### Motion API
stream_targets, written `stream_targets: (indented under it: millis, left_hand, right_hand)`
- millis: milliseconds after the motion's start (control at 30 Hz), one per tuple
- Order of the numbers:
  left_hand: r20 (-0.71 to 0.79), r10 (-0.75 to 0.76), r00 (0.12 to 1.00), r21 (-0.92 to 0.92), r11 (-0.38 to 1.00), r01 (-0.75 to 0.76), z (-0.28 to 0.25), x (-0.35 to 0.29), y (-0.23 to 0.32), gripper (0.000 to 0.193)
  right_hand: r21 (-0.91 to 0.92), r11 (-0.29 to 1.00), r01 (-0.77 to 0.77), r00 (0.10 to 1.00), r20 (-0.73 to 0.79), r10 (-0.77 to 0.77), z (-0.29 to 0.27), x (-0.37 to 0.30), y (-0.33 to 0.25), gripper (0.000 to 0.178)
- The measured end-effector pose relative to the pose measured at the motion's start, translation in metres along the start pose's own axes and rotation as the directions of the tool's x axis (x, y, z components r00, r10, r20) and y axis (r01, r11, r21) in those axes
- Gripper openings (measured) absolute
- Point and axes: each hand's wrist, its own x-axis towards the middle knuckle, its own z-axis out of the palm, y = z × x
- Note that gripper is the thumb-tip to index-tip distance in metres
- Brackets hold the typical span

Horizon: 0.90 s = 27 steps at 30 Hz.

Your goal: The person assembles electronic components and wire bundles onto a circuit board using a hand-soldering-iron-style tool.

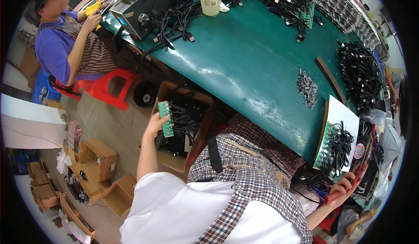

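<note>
Beside the worktop point(248, 56), left hand point(154, 124) pinches circuit board point(166, 119) by its edge, likely sparing its face; right hand point(343, 184) grips red handle point(333, 197)

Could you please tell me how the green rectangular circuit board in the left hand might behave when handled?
The green rectangular circuit board is probably stiff, looking flat though the left hand holds it by one edge. That one-handed edge hold suggests it is light. Its small mounted parts may make it fragile if knocked.
</note>
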Motion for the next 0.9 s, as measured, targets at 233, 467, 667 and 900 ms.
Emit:
stream_targets:
  millis: [233,467,667,900]
  left_hand:
    - [-0.530,0.394,0.751,0.844,0.330,0.422,-0.001,0.006,-0.066,0.029]
    - [-0.316,0.128,0.940,0.755,0.634,0.168,-0.072,0.020,-0.154,0.026]
    - [-0.192,-0.225,0.955,0.133,0.958,0.253,-0.057,-0.011,-0.093,0.021]
    - [-0.626,0.094,0.774,0.675,0.562,0.478,-0.015,0.012,-0.092,0.042]
  right_hand:
    - [-0.066,0.998,0.012,0.996,-0.084,-0.017,0.001,-0.006,-0.007,0.041]
    - [-0.081,0.997,0.019,0.988,-0.153,-0.031,0.000,-0.005,-0.011,0.040]
    - [-0.078,0.997,0.019,0.992,-0.124,-0.028,-0.001,-0.005,-0.012,0.040]
    - [-0.066,0.996,0.065,0.993,-0.090,-0.071,0.000,-0.016,-0.012,0.048]
